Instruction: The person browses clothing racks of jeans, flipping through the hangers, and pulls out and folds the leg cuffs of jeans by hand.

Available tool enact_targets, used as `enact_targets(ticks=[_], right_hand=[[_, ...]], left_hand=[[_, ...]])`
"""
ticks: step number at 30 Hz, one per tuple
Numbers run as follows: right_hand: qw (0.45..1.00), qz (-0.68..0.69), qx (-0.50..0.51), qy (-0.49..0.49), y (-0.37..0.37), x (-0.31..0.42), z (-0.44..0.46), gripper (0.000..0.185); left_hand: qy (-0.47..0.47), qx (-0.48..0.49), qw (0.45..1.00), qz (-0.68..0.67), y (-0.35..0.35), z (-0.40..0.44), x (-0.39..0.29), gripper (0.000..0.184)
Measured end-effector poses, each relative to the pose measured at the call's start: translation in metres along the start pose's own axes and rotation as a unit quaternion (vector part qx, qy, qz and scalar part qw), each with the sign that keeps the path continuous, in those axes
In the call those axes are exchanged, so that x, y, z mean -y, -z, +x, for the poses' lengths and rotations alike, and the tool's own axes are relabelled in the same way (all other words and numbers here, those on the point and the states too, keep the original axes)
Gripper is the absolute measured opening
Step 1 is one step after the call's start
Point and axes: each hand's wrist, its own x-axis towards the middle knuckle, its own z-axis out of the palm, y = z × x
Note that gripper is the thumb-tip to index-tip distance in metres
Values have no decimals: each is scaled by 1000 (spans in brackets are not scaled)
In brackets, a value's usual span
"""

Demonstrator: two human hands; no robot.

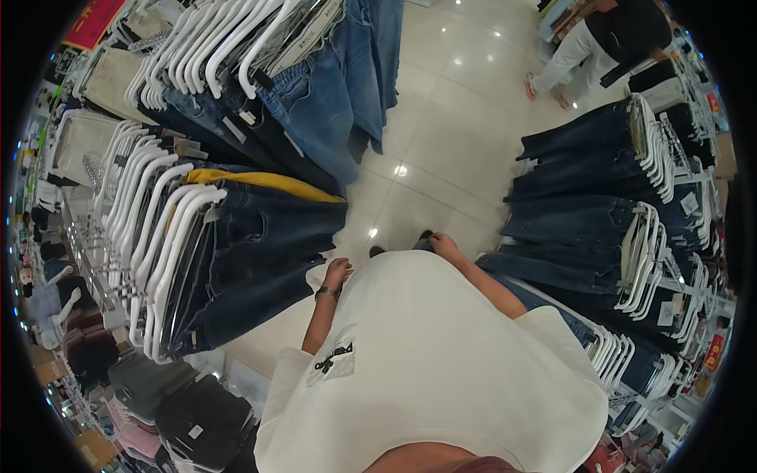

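Observation:
My left hand [338, 273] hangs beside my body, with a dark watch or bracelet [328, 292] on the wrist. Its fingers are loosely bent and apart, and I see nothing in them. Nearest to it are the lower ends of dark blue jeans [276, 229] on white hangers [162, 236] at the left. On the other side, my right hand [444, 245] is low in front of me, its fingers slightly bent and holding nothing visible. Dark jeans [568, 236] on the right rack are closest to that arm. My white shirt [449, 347] fills the lower middle.
A glossy tiled floor [426, 102] forms the aisle ahead between the clothes racks. Lighter blue jeans [315, 94] hang at the upper left. Farther along, a person [607, 39] in a dark top stands by the right racks. Dark garments [205, 418] hang at the lower left.

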Motion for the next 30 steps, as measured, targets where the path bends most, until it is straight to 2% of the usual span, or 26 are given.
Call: enact_targets(ticks=[5,11,14,17,23,27,30], right_hand=[[999,9,14,-29,12,7,20,33],[999,-35,16,15,25,3,85,32],[999,-33,10,24,53,9,122,30],[1000,0,17,-25,95,23,152,29],[999,41,21,-25,145,-15,225,29],[984,117,78,-107,175,-25,259,28],[959,188,116,-179,195,-26,280,27]], left_hand=[[23,-24,996,-82,-7,7,-43,33],[21,-56,992,-116,-12,39,-93,30],[18,-85,986,-139,-19,58,-117,29],[20,-109,983,-145,-28,82,-139,30],[56,-139,979,-141,-53,110,-196,27],[57,-154,982,-96,-72,123,-251,23],[35,-159,981,-105,-75,148,-280,30]])
